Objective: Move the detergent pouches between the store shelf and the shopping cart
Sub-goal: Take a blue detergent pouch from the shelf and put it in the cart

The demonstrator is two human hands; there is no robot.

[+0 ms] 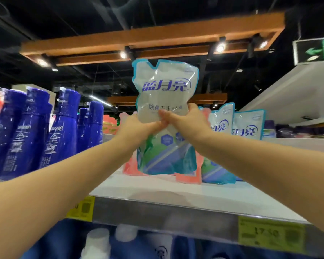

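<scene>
2 hands (138, 126) (187, 120) grip teal pouch (166, 86) above shelf (157, 193).

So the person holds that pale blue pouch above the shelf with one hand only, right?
Not one hand: both hands hold it. In the head view the left hand and the right hand grip the pale blue pouch at its middle, above the shelf.

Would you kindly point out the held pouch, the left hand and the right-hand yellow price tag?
held pouch (165, 86): head view, on its blue logo.
left hand (137, 126): head view, on its back.
right-hand yellow price tag (271, 234): head view, its middle.
</scene>
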